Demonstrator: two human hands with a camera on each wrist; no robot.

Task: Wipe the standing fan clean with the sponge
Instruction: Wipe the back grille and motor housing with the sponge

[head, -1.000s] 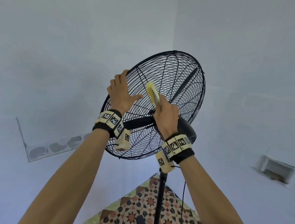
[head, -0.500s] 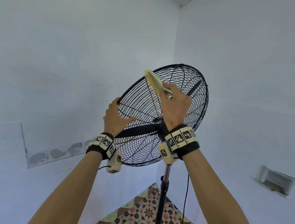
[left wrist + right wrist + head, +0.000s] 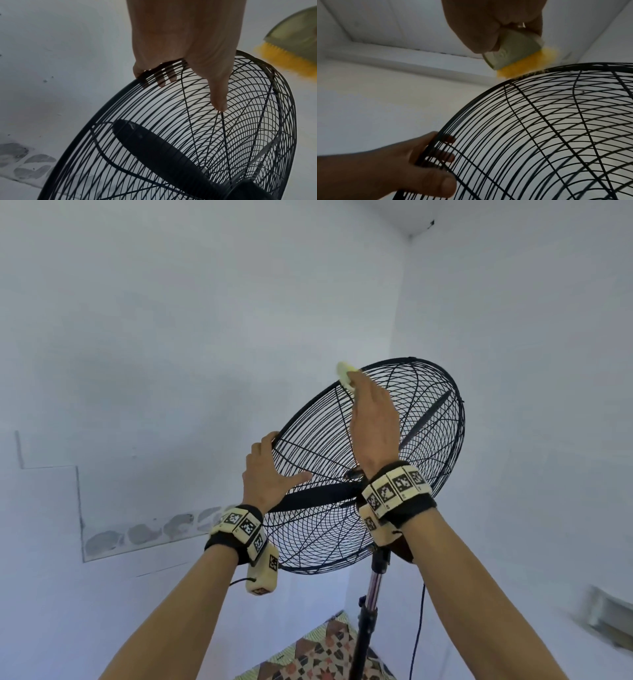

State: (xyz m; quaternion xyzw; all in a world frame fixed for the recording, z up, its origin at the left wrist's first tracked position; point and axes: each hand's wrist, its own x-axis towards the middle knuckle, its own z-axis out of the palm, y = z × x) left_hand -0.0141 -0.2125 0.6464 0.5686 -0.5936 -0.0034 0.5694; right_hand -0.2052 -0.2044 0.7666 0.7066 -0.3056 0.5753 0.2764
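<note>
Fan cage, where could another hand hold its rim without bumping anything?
The round black wire fan cage has bare rim along its right side and bottom edge, above the metal stand pole. The upper left is crowded: the left hand grips the rim there, and the right hand presses the yellow sponge on the top rim.

Black wire fan, yellow-and-pale-green sponge, pale blue walls, multicoloured geometric floor mat.

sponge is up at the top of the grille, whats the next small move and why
Probably drag the sponge along the rim toward the left hand. The right hand holds it with its yellow edge on the top rim of the grille, and the left hand steadies the rim.
</note>
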